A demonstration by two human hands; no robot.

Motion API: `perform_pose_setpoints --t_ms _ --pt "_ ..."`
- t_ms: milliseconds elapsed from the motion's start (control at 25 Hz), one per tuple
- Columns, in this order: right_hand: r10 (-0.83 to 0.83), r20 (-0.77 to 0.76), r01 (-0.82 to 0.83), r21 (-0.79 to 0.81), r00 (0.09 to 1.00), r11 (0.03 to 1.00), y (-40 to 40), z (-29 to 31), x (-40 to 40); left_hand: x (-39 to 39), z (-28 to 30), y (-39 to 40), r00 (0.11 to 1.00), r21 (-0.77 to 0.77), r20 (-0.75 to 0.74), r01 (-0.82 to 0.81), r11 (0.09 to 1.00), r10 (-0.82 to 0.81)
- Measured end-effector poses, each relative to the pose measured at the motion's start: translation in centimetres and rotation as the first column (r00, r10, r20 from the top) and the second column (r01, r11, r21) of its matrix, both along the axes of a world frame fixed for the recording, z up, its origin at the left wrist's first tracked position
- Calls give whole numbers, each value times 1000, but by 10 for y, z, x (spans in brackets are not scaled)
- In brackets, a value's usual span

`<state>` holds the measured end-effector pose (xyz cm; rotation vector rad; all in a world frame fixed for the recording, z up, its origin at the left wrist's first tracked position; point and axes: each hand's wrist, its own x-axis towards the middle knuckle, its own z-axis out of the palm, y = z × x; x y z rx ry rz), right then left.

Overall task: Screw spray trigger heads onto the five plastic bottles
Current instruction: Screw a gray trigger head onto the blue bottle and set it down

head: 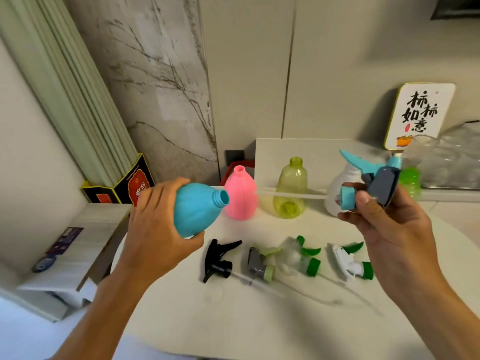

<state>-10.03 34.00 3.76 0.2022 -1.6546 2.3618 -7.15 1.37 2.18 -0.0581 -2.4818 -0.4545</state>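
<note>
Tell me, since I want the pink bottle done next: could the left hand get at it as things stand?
Probably not right away. The left hand is wrapped around the blue bottle, so it is full. The pink bottle stands just behind, open-necked and unobstructed, so the path looks free once the hand is emptied.

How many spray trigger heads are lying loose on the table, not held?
4, in a row at the table's front: black trigger head, grey-and-pale-green one, clear one with green collar, white-and-green one. The blur may hide others.
</note>
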Motion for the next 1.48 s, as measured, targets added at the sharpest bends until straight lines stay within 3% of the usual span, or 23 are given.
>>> perform_pose_setpoints --t_ms 520,840,1040,1320,1400,1480 --pt "49 0 -49 124 999 991 -21 -24 12 0 -3 44 985 -135 111 145 980 -130" --pt "169 65 -179 204 983 962 -33 -37 15 7 -10 72 974 -258 128 217 941 -189" --pt "276 85 -288 351 957 891 -29 -37 14 9 -9 69 968 -247 186 212 946 -169" --pt "236 144 -271 320 961 908 -22 -34 11 12 -9 71 959 -226 221 230 946 -181" --pt "193 140 -234 407 971 883 -26 -37 14 12 -9 73 959 -228 216 234 945 -186" --pt "172 19 -143 652 985 745 -27 -40 16 12 -9 73 959 -224 207 237 945 -192"
